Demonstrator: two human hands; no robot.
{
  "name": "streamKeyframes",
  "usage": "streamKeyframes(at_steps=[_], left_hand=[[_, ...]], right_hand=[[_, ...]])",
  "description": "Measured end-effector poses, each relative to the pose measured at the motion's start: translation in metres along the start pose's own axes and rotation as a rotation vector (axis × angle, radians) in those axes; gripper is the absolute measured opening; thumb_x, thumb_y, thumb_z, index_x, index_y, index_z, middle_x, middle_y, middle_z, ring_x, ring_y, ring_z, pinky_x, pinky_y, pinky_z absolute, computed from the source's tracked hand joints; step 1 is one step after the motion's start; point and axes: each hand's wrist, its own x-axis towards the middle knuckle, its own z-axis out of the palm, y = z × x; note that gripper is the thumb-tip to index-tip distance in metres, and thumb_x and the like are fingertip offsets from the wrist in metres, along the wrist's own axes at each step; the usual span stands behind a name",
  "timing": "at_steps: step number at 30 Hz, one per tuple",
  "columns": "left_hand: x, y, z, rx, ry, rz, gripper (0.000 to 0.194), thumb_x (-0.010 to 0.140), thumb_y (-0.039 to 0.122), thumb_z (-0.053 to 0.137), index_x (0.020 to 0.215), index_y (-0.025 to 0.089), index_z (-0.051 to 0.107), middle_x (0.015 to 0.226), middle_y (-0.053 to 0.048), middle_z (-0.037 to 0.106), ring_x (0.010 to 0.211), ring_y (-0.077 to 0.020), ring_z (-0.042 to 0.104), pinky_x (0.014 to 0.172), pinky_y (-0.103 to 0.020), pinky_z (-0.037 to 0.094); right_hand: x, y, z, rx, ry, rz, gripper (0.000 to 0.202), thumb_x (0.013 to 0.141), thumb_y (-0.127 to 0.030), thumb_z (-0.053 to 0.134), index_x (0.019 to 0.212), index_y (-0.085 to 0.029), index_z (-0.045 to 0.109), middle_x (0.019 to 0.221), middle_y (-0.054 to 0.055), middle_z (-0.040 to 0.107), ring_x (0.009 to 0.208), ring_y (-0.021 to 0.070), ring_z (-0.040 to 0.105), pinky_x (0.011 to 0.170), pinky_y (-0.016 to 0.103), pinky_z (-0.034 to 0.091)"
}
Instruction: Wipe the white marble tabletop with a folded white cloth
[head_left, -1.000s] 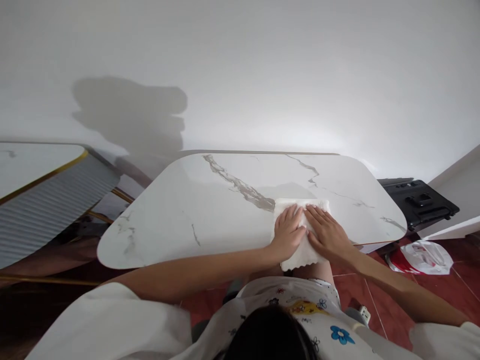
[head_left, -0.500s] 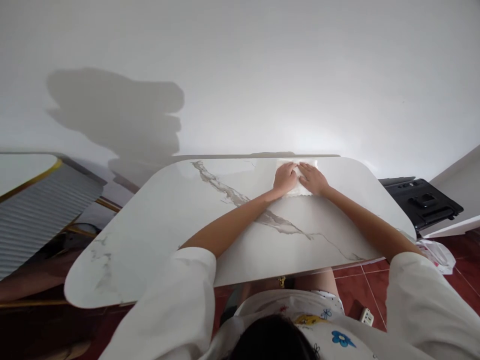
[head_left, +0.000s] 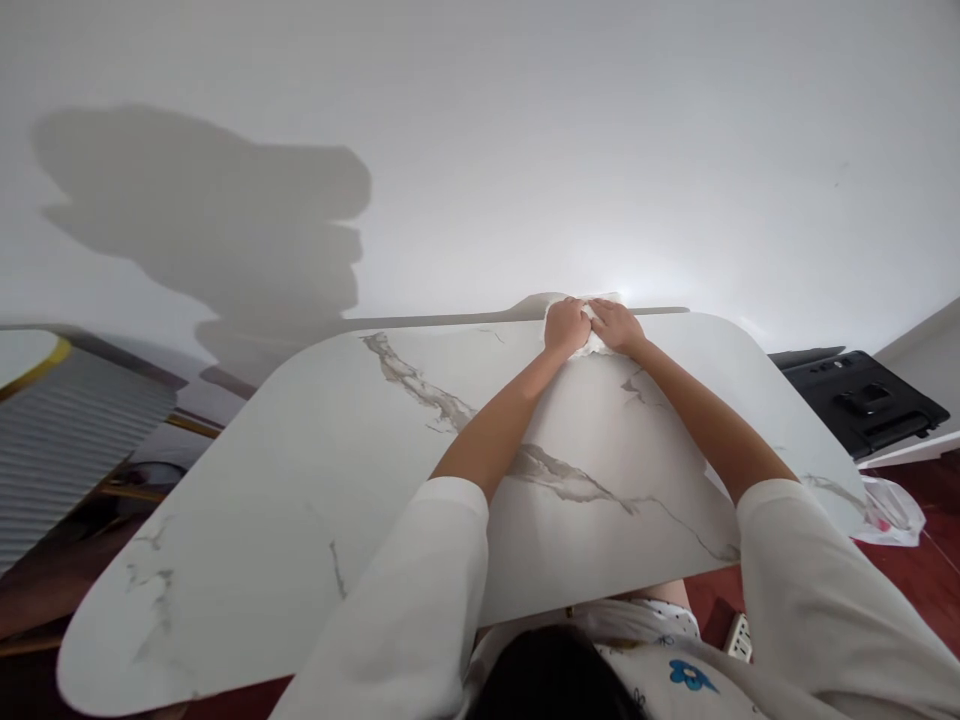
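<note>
A white cloth (head_left: pixel 598 343) lies bunched at the far edge of the marble-patterned table (head_left: pixel 637 560), its far side reaching over that edge against the wall. My left hand (head_left: pixel 567 326) presses on the cloth's left part with fingers curled over it. Beside it, my right hand (head_left: pixel 616 326) grips the right part, fingers closed together and pointing to the upper left. The two hands nearly touch at the thumbs. Much of the cloth is hidden beneath them.
A white wall (head_left: pixel 480 150) rises right behind the table. To the right stands a black case (head_left: pixel 862 400), with a clear plastic bag (head_left: pixel 892 510) below it. A grey ribbed cabinet (head_left: pixel 75 430) is at the left. A power strip (head_left: pixel 739 637) lies on the red floor.
Both hands have pushed the cloth farther away, from the tabletop to its far edge. The cloth is now more bunched. My view has leaned closer over the table.
</note>
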Motion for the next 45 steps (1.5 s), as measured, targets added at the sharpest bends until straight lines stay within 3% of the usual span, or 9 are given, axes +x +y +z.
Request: streamKeyframes(at_steps=[7, 13, 20, 25, 29, 32, 35, 40, 45], left_hand=[[-0.014, 0.006, -0.003, -0.006, -0.007, 0.032, 0.042, 0.085, 0.010, 0.035, 0.120, 0.012, 0.059, 0.123, -0.012, 0.062, 0.117, -0.0240, 0.052, 0.106, -0.039, 0.034], [-0.048, 0.015, -0.016, 0.038, -0.027, 0.110, 0.044, 0.084, 0.007, 0.033, 0.120, 0.016, 0.057, 0.125, -0.010, 0.060, 0.121, -0.0239, 0.049, 0.106, -0.041, 0.035], [-0.128, 0.041, -0.044, 0.133, -0.117, 0.168, 0.048, 0.088, 0.014, 0.034, 0.134, 0.008, 0.044, 0.142, -0.018, 0.045, 0.135, -0.0289, 0.035, 0.111, -0.046, 0.027], [-0.199, 0.064, -0.074, 0.150, -0.306, 0.220, 0.057, 0.087, 0.018, 0.035, 0.141, -0.001, 0.032, 0.150, -0.023, 0.030, 0.142, -0.0311, 0.023, 0.116, -0.045, 0.019], [-0.252, 0.082, -0.090, 0.000, -0.384, 0.219, 0.059, 0.089, 0.024, 0.029, 0.144, 0.003, 0.026, 0.154, -0.019, 0.025, 0.144, -0.0261, 0.017, 0.117, -0.043, 0.019], [-0.275, 0.101, -0.091, -0.131, -0.413, 0.159, 0.061, 0.089, 0.024, 0.029, 0.147, 0.009, 0.023, 0.156, -0.014, 0.021, 0.145, -0.0228, 0.013, 0.118, -0.043, 0.017], [-0.277, 0.125, -0.084, -0.213, -0.455, 0.106, 0.064, 0.085, 0.022, 0.032, 0.147, 0.008, 0.024, 0.156, -0.013, 0.020, 0.146, -0.0226, 0.009, 0.119, -0.042, 0.016], [-0.252, 0.159, -0.065, -0.299, -0.481, 0.142, 0.061, 0.088, 0.023, 0.027, 0.147, 0.009, 0.024, 0.156, -0.012, 0.021, 0.146, -0.0199, 0.011, 0.119, -0.040, 0.016], [-0.212, 0.162, -0.046, -0.278, -0.434, 0.225, 0.058, 0.093, 0.027, 0.021, 0.145, 0.002, 0.026, 0.154, -0.016, 0.026, 0.145, -0.0218, 0.016, 0.119, -0.039, 0.015]], right_hand=[[-0.014, -0.011, -0.006, -0.089, -0.037, 0.053, 0.054, 0.094, -0.026, 0.030, 0.143, -0.003, 0.036, 0.149, 0.015, 0.038, 0.137, 0.0259, 0.034, 0.112, 0.039, 0.026], [-0.049, -0.029, -0.011, -0.075, -0.048, 0.055, 0.057, 0.094, -0.028, 0.030, 0.146, -0.003, 0.031, 0.153, 0.014, 0.029, 0.140, 0.0264, 0.028, 0.114, 0.039, 0.023], [-0.126, -0.065, -0.026, -0.067, -0.046, -0.009, 0.058, 0.093, -0.029, 0.033, 0.144, -0.002, 0.034, 0.152, 0.015, 0.031, 0.139, 0.0273, 0.030, 0.114, 0.040, 0.024], [-0.205, -0.099, -0.042, -0.061, -0.040, -0.094, 0.058, 0.093, -0.032, 0.035, 0.143, -0.003, 0.036, 0.150, 0.015, 0.034, 0.139, 0.0260, 0.031, 0.114, 0.040, 0.025], [-0.262, -0.112, -0.054, -0.028, -0.016, -0.168, 0.057, 0.095, -0.035, 0.032, 0.146, -0.009, 0.033, 0.151, 0.011, 0.035, 0.140, 0.0227, 0.029, 0.115, 0.040, 0.026], [-0.288, -0.105, -0.065, 0.000, -0.024, -0.217, 0.057, 0.097, -0.037, 0.030, 0.148, -0.013, 0.029, 0.151, 0.010, 0.034, 0.141, 0.0226, 0.026, 0.114, 0.044, 0.028], [-0.302, -0.085, -0.076, 0.007, -0.059, -0.225, 0.058, 0.097, -0.041, 0.030, 0.149, -0.015, 0.028, 0.152, 0.011, 0.033, 0.141, 0.0233, 0.026, 0.114, 0.046, 0.029], [-0.311, -0.041, -0.087, -0.010, -0.099, -0.157, 0.060, 0.097, -0.045, 0.029, 0.151, -0.018, 0.023, 0.153, 0.008, 0.029, 0.142, 0.0218, 0.023, 0.114, 0.045, 0.029], [-0.284, -0.003, -0.085, 0.016, -0.153, -0.055, 0.062, 0.096, -0.044, 0.031, 0.151, -0.019, 0.021, 0.155, 0.007, 0.025, 0.142, 0.0239, 0.023, 0.116, 0.047, 0.025]])
